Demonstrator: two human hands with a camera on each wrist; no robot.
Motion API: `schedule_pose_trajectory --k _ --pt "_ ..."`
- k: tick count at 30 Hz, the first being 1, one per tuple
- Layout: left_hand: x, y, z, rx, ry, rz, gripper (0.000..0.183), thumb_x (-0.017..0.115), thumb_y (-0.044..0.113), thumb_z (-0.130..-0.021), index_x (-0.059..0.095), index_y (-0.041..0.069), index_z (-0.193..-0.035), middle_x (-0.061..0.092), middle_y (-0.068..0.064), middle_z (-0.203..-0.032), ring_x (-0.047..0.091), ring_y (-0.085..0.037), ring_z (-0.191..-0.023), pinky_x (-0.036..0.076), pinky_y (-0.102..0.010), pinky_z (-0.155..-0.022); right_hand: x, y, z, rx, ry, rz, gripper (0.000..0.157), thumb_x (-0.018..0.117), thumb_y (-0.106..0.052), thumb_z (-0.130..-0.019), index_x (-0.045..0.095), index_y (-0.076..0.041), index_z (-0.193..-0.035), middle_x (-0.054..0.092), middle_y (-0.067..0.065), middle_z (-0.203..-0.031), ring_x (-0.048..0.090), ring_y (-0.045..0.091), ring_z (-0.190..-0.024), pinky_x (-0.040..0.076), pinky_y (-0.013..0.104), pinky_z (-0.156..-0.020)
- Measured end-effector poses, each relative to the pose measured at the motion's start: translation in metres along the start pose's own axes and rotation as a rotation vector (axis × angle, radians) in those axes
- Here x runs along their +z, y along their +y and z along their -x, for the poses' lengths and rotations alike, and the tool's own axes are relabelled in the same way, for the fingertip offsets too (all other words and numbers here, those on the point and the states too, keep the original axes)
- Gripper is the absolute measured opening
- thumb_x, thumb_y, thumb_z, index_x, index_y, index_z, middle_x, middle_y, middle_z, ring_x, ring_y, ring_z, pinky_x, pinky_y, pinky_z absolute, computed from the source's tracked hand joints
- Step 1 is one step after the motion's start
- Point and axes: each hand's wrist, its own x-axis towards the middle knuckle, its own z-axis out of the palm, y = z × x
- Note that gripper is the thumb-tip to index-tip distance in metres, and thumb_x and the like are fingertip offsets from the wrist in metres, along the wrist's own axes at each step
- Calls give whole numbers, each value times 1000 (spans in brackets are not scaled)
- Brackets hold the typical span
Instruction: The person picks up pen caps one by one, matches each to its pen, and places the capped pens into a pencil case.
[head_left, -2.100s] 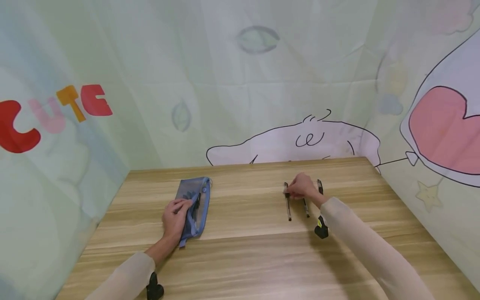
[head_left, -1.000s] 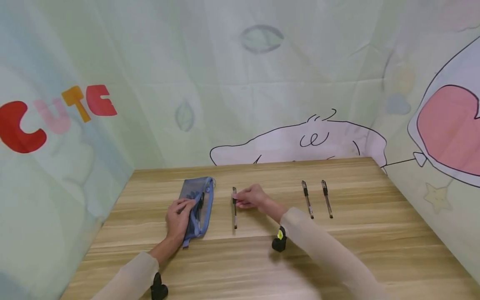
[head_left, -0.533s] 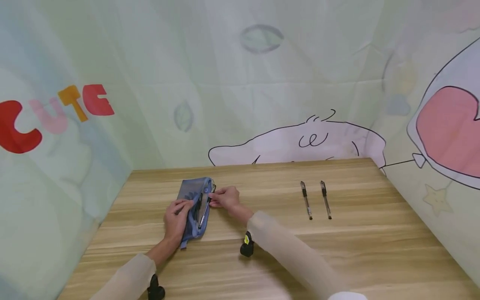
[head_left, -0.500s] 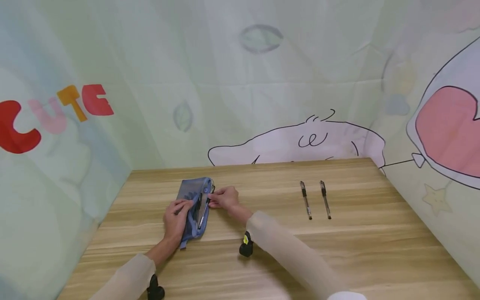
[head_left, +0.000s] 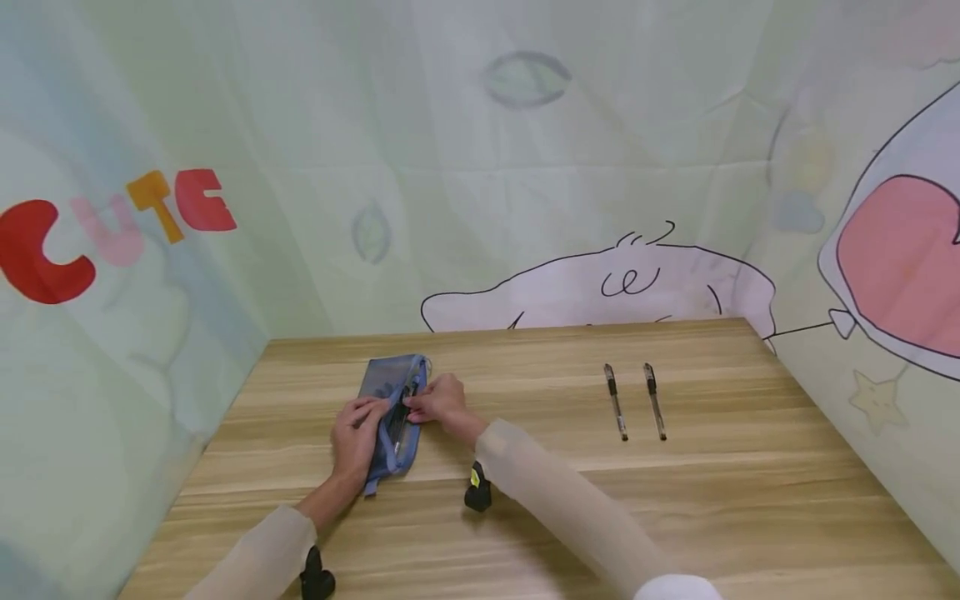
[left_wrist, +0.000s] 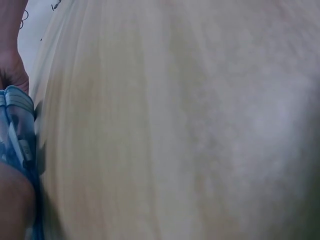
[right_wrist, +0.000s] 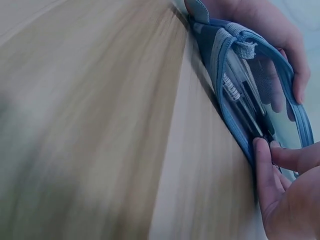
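Note:
A blue mesh pencil case (head_left: 388, 367) lies on the left of the wooden table, its zip side gaping. My left hand (head_left: 355, 437) grips the case's near flap and holds the mouth apart; its fingers (right_wrist: 299, 75) curl over the zip edge in the right wrist view. My right hand (head_left: 441, 400) has its fingertips in the opening, where thumb and forefinger pinch a clear-barrelled black pen (right_wrist: 246, 111). Other dark pens lie inside the case beside it, partly hidden by mesh and fingers. Only a corner of the case (left_wrist: 20, 120) appears in the left wrist view.
Two black-capped pens, one on the left (head_left: 616, 402) and one on the right (head_left: 655, 402), lie side by side on the right half of the table (head_left: 525, 517). A printed cloth (head_left: 330, 108) stands around the table's back and sides.
My right hand has picked a pen from the row on the right, carried it left to the pencil case and lowered it into the mouth. My left hand keeps its grip on the flap.

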Motion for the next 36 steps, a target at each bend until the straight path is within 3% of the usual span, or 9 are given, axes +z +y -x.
schedule_pose_trajectory --k 6,10,17,22,28,32,36 --pt "0 2 1 35 19 19 20 74 10 -92 78 -9 -96 70 -13 -102 54 4 -92 42 -9 -83 9 -5 -1 29 43 65 9 81 3 -83 75 8 -81 75 22 -74 73 19 -53 59 22 -49" --pt "1 1 5 20 8 26 19 74 10 -92 79 -8 -94 70 -11 -101 54 5 -92 43 -6 -81 12 -1 2 16 58 87 6 81 8 -79 76 9 -82 74 23 -72 76 28 -64 60 23 -51" --pt "-1 6 4 12 20 26 19 74 10 -92 78 -8 -96 70 -16 -106 53 5 -92 41 -7 -83 4 -4 5 -10 -91 -10 12 75 11 -83 75 13 -95 76 27 -87 78 33 -79 64 26 -63" --pt "-5 6 5 33 18 16 18 75 11 -92 79 -7 -95 71 -17 -105 53 5 -92 41 -6 -83 -8 -1 11 -5 -246 -59 16 68 12 -89 71 18 -104 74 32 -100 78 32 -80 66 30 -71" --pt "-10 3 2 40 20 -5 19 75 12 -92 79 -7 -95 70 -15 -103 53 7 -90 42 -6 -82 -29 0 21 -36 -370 -45 21 64 11 -92 67 21 -110 73 34 -104 70 11 -64 65 25 -71" --pt "-8 3 1 32 34 3 19 76 12 -91 79 -7 -94 70 -11 -101 54 6 -91 42 -7 -82 -54 -2 25 -105 -372 72 21 67 6 -92 70 16 -110 76 25 -99 68 7 -67 65 26 -71" --pt "-4 3 2 33 29 5 19 77 13 -90 80 -6 -92 71 -11 -100 54 5 -90 42 -7 -81 -84 -5 31 -194 -294 214 24 72 -1 -91 72 9 -113 76 18 -96 66 8 -71 62 25 -68"
